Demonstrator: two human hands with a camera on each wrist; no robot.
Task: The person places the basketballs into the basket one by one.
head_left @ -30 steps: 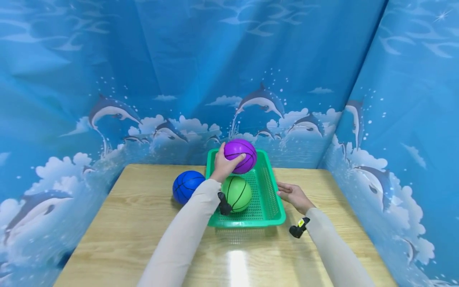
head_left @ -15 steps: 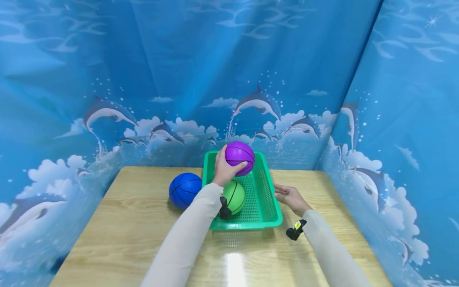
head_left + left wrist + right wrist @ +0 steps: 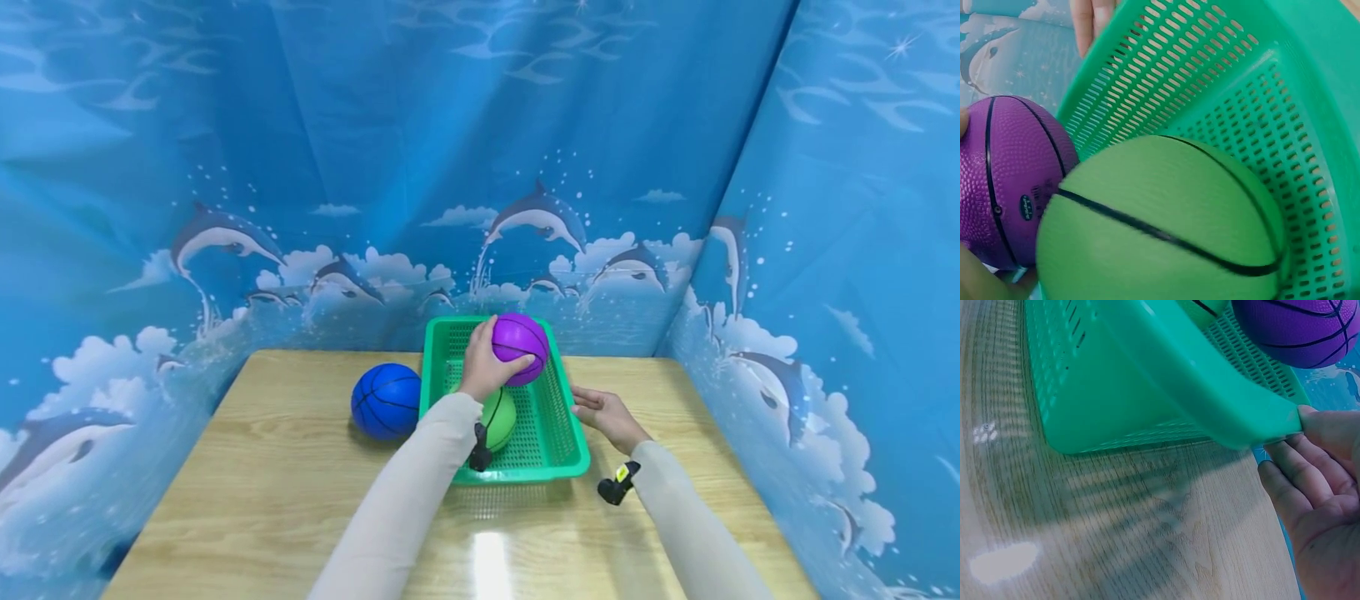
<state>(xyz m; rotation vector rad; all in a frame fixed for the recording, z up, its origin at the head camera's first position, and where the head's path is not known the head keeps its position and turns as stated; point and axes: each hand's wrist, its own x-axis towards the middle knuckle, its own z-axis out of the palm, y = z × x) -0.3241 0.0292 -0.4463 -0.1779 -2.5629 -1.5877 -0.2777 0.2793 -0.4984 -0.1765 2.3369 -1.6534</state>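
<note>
My left hand point(image 3: 484, 365) grips a small purple basketball point(image 3: 521, 348) from its left side, thumb toward me and fingers on the far side. It holds the ball over the far right part of a green perforated plastic basket point(image 3: 525, 477). A green basketball point(image 3: 1160, 231) lies inside the basket, partly hidden by my left wrist in the head view. In the left wrist view the purple ball overlaps the green one's edge. My right hand point(image 3: 611, 417) is at the basket's right side, fingers extended, with the fingertips at the rim point(image 3: 1235, 419) in the right wrist view.
A blue basketball point(image 3: 386, 402) sits on the wooden table point(image 3: 285, 467), just left of the basket. Blue curtains point(image 3: 420, 150) printed with dolphins stand along the table's back and right side. Each wrist carries a small black camera point(image 3: 617, 485).
My left hand has carried the purple basketball to the right and slightly toward me, lower over the basket. My right hand keeps its place at the rim.
</note>
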